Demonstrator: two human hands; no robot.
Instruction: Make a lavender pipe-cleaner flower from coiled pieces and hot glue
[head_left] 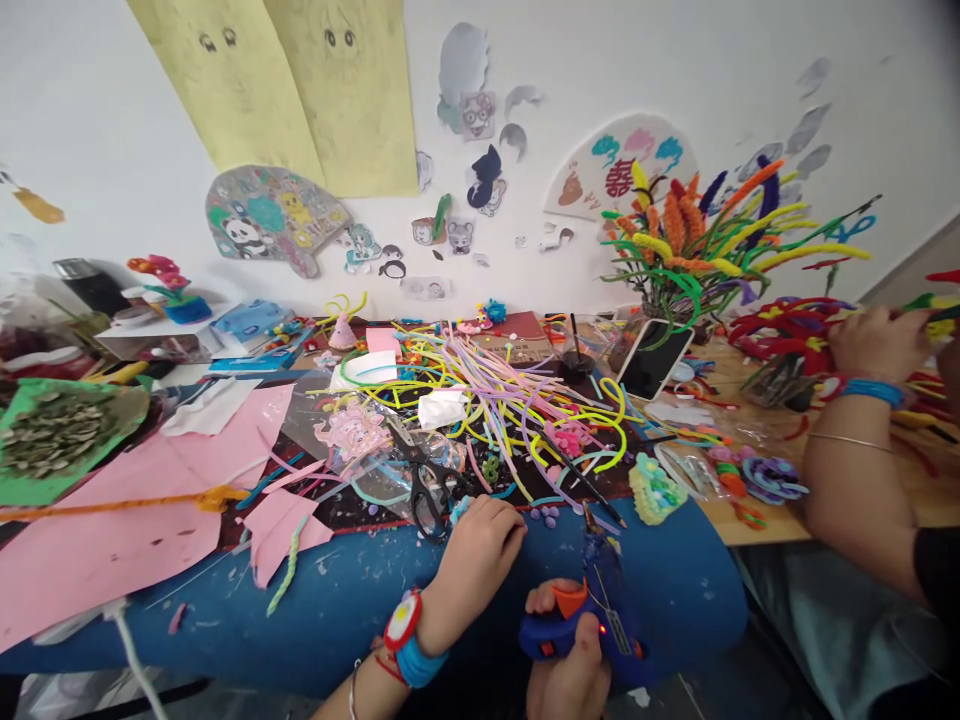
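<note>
My left hand (480, 545) is closed at the table's front edge, its fingertips round a small light-blue fuzzy piece (460, 508). A red-and-white flower band and blue bands circle that wrist. My right hand (574, 660) grips a blue glue gun (611, 610) with an orange trigger; its nozzle points up and away, and a small red light shows. Black scissors (427, 485) lie open just beyond my left hand. Several small purple balls (546, 515) sit between the hands, near a dark pencil (592, 490).
Pipe cleaners (517, 400) are heaped mid-table. Pink paper (112, 530) and a green tray of leaves (67, 435) lie left. A phone (655, 360) leans before a jar of fuzzy stems (675, 240). Another person's arm (855, 480) reaches in at right.
</note>
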